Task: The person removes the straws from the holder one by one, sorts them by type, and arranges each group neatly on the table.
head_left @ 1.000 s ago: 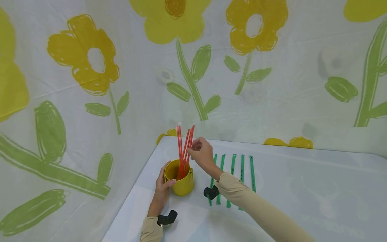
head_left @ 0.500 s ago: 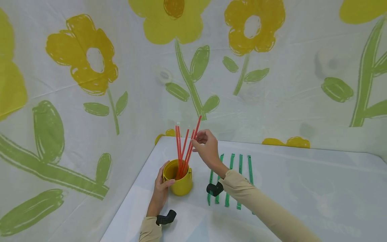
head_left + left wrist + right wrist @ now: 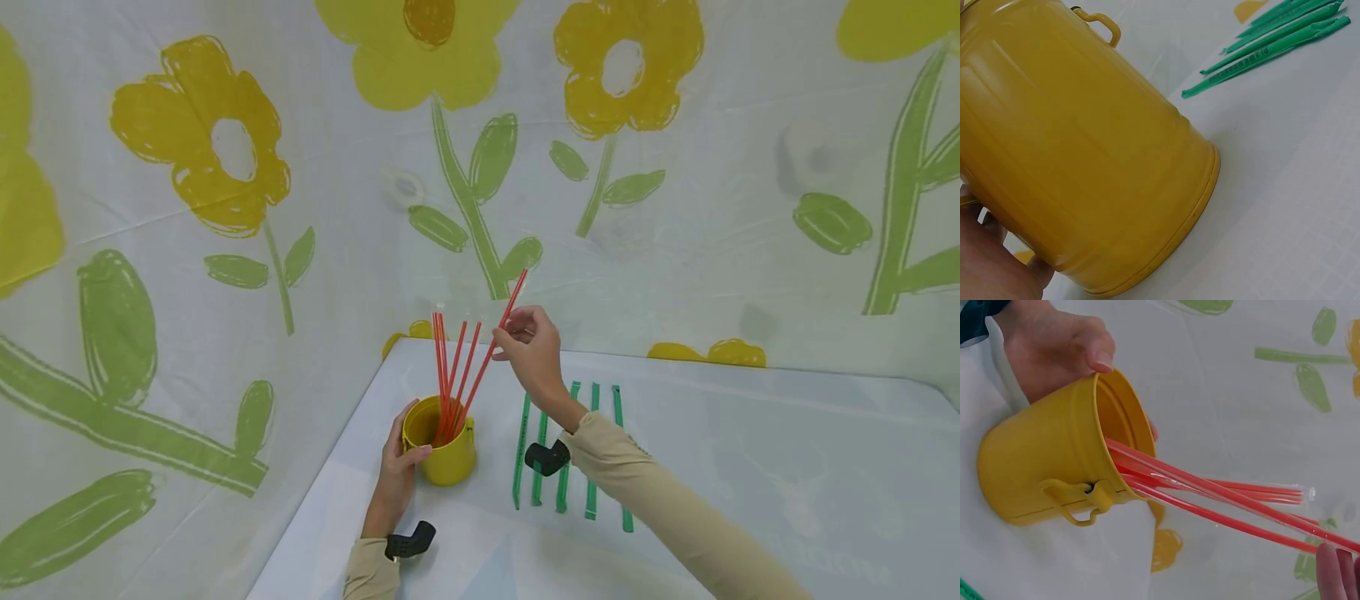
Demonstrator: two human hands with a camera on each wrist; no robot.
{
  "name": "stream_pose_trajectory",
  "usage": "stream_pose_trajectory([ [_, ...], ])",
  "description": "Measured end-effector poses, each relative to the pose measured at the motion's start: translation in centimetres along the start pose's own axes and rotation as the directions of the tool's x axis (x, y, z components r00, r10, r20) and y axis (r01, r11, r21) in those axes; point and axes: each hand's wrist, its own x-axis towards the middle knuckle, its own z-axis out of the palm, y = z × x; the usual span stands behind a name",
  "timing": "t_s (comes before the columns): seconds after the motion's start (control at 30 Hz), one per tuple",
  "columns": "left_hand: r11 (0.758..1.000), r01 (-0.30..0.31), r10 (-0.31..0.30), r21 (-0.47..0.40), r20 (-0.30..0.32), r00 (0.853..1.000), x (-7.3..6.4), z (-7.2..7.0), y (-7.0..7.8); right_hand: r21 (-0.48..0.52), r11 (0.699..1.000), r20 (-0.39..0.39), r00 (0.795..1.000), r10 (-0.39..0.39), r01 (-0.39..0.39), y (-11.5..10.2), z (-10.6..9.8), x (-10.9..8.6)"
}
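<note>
A yellow metal pail point(image 3: 450, 467) with small side handles stands on the white table, several red drinking straws point(image 3: 439, 350) leaning in it. My left hand point(image 3: 393, 479) grips the pail from its left side, thumb over the rim. In the left wrist view the pail's wall point(image 3: 1085, 137) fills much of the picture. My right hand point(image 3: 536, 354), up and to the right of the pail, pinches one red straw point(image 3: 513, 293) between thumb and fingers. That straw slants up to the right, its lower end still inside the pail, as the right wrist view shows along the pail's mouth point(image 3: 1116, 412).
Several slim green wrapped sticks point(image 3: 521, 450) with dark print lie in a row on the table point(image 3: 720, 467), right of the pail and partly below my right forearm. A white curtain point(image 3: 337, 250) with yellow flowers hangs behind and to the left.
My right hand has moved up and to the right, drawing one straw away from the others and partly out of the pail. The left hand stays on the pail.
</note>
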Motion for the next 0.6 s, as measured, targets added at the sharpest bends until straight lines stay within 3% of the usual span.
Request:
stream_pose_trajectory([
  [0.17, 1.000, -0.012, 0.013, -0.005, 0.022, 1.000, 0.0, 0.1, 0.1, 0.029, 1.000, -0.034, 0.999, -0.006, 0.007, -0.4, -0.8, 0.1],
  [0.5, 0.999, 0.028, -0.029, -0.033, -0.012, 1.000, 0.0, 0.2, 0.5, 0.024, 1.000, -0.069, 0.997, 0.019, -0.017, -1.0, -2.7, 0.5],
  [0.6, 0.998, 0.044, -0.045, -0.034, -0.022, 0.999, 0.0, 0.3, 0.4, 0.019, 0.999, -0.070, 0.997, 0.032, -0.030, -0.2, -3.5, 1.0],
])
